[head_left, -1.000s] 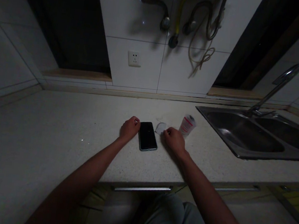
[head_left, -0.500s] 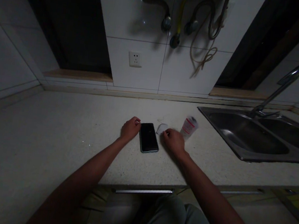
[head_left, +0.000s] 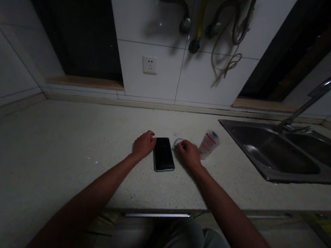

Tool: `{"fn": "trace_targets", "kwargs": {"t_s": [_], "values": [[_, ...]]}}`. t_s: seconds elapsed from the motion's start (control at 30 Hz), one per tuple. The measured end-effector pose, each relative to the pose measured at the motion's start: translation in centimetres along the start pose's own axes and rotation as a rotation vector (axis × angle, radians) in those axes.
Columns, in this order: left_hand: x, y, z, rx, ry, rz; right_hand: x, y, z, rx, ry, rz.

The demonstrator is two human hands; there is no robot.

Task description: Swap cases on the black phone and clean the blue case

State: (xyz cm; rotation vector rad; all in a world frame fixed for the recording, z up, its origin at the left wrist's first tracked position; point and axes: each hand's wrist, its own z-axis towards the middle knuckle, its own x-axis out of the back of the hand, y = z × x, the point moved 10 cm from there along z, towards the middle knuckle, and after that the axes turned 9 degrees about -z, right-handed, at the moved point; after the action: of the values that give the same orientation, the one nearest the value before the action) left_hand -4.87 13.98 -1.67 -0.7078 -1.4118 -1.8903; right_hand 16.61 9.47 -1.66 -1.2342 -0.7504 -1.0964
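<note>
A black smartphone [head_left: 164, 155] with a pale bluish edge lies face up on the counter between my hands. My left hand [head_left: 144, 144] rests at its upper left edge, fingers curled in, with nothing visible in them. To the right of the phone, my right hand [head_left: 189, 154] is closed in a pinch at the edge of a small thin white sheet [head_left: 177, 143], perhaps paper; the fingers partly cover it. Just beyond that hand stands a clear plastic cup [head_left: 210, 143] with red print, leaning slightly. My right hand hides part of its lower left side.
A steel double sink [head_left: 270, 175] with a tall faucet [head_left: 301, 109] is set into the counter [head_left: 62, 140] at the right. A socket [head_left: 150, 65] and hoses with valves [head_left: 185, 24] are on the tiled wall. A metal strip [head_left: 156, 215] runs below the counter's front edge.
My right hand has shifted slightly left over the white sheet, of which less now shows. My left hand stays beside the phone. The view has moved slightly.
</note>
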Motion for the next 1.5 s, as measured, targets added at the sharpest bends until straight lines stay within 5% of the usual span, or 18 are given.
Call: {"fn": "trace_targets", "kwargs": {"t_s": [0.73, 1.2, 1.5], "values": [[0.4, -0.1, -0.1, 0.09, -0.034, -0.069, 0.1, -1.2, -1.1, 0.046, -0.076, -0.102], [-0.4, 0.8, -0.3, 0.003, -0.097, 0.046, -0.3, -0.9, -1.3, 0.065, -0.03, -0.05], [-0.6, 0.5, -0.3, -0.055, -0.036, 0.05, 0.1, -0.6, -1.4, 0.036, -0.014, -0.001]]}}
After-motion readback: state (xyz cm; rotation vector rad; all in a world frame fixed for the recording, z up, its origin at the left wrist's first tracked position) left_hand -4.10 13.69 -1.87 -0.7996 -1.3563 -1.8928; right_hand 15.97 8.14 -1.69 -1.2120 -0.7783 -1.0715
